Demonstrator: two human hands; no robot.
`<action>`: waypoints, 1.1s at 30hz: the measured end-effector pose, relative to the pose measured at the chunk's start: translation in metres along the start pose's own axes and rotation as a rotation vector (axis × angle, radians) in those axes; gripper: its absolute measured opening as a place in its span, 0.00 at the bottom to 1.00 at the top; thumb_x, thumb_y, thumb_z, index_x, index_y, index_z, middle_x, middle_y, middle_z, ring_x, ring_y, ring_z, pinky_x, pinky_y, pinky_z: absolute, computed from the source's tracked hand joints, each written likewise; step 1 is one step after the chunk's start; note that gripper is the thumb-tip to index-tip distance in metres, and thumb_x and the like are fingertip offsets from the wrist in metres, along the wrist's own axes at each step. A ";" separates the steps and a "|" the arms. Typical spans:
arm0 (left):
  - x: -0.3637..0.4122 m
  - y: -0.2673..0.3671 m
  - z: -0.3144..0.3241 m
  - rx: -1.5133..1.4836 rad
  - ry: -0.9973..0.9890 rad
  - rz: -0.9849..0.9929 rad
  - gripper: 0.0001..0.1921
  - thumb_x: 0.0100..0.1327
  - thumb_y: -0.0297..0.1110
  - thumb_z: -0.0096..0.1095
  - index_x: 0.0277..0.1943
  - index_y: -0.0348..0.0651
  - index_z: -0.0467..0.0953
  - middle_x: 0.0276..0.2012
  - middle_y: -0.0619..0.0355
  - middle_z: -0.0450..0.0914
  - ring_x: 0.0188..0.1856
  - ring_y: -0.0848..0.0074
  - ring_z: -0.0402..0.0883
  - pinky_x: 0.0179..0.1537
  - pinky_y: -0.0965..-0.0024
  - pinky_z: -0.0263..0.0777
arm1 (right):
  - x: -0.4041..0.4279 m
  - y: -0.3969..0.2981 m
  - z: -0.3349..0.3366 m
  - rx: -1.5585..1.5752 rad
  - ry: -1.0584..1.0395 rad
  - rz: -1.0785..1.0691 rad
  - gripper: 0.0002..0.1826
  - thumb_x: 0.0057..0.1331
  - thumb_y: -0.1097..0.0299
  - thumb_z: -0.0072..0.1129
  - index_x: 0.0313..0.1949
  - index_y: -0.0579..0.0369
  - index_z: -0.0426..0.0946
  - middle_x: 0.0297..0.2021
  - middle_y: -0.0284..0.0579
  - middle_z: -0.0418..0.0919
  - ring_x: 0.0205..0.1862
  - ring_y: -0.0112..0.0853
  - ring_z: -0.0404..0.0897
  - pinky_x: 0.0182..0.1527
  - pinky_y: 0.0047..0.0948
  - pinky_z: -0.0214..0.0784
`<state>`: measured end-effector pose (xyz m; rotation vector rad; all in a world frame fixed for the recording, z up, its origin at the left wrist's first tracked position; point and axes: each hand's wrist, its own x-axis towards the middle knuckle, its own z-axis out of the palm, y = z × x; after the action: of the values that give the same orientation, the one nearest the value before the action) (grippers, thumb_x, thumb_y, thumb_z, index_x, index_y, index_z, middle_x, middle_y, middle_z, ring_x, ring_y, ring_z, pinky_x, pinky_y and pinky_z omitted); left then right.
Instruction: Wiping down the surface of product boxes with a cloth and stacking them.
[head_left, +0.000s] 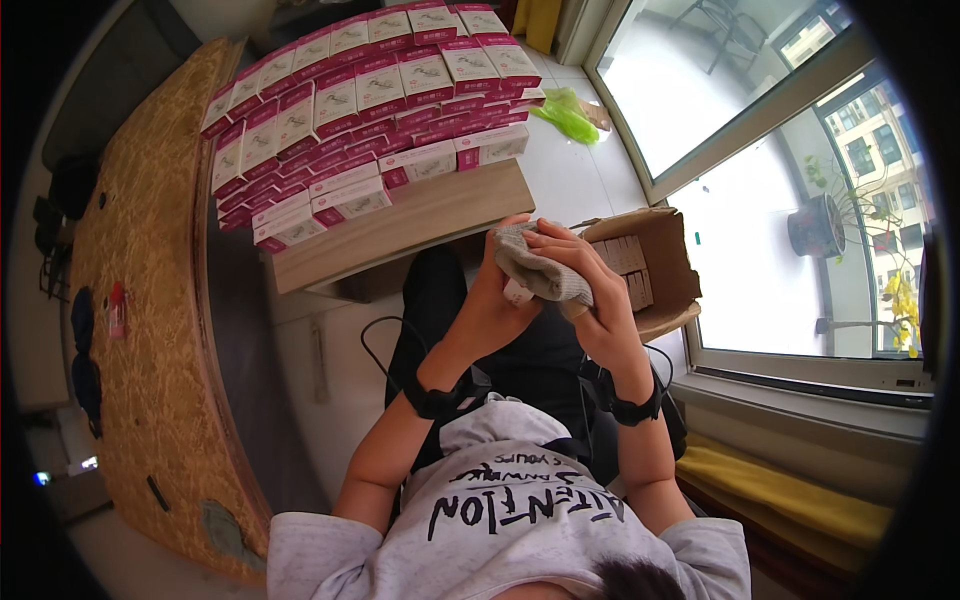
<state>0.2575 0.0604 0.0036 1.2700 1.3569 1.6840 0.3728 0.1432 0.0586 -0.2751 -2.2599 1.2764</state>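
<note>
My left hand (484, 307) grips a small white box (517, 291) that bears print; most of it is hidden by my fingers and a cloth. Folded in my right hand (600, 289) is a grey knitted cloth (536, 262), pressed over the top of that box. Both hands meet above my lap, just in front of my knees. To the right of my right hand stands an open cardboard carton (667, 255) with several small white boxes (626, 259) in rows inside.
Stacked magenta-and-white boxes (375, 90) cover much of a low wooden bench (405, 217) ahead. A long table with a gold patterned cover (150, 225) runs along the left. Green plastic bag (566, 116) lies on the floor. Glass doors (720, 150) stand at right.
</note>
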 end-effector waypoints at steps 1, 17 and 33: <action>-0.001 0.000 0.000 0.000 -0.001 -0.002 0.38 0.45 0.17 0.56 0.60 0.44 0.48 0.52 0.52 0.60 0.56 0.70 0.62 0.55 0.70 0.59 | 0.000 -0.001 0.001 -0.050 -0.022 -0.016 0.22 0.48 0.81 0.42 0.46 0.62 0.67 0.49 0.50 0.69 0.58 0.44 0.61 0.59 0.36 0.51; -0.002 -0.004 0.004 -0.116 -0.017 -0.084 0.43 0.40 0.14 0.54 0.60 0.47 0.43 0.53 0.51 0.58 0.54 0.68 0.62 0.54 0.68 0.59 | -0.002 0.002 -0.001 -0.019 -0.003 -0.016 0.20 0.52 0.81 0.39 0.46 0.62 0.66 0.54 0.49 0.66 0.62 0.42 0.56 0.61 0.36 0.48; 0.000 0.006 -0.001 -0.261 -0.002 -0.212 0.42 0.40 0.13 0.50 0.60 0.45 0.43 0.52 0.52 0.62 0.53 0.71 0.64 0.52 0.72 0.61 | -0.016 0.024 -0.001 0.741 0.605 0.548 0.20 0.58 0.79 0.37 0.52 0.62 0.64 0.53 0.43 0.65 0.53 0.28 0.64 0.56 0.24 0.52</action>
<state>0.2569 0.0580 0.0091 0.9454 1.1793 1.6474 0.3848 0.1498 0.0336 -0.8885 -1.1343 1.8798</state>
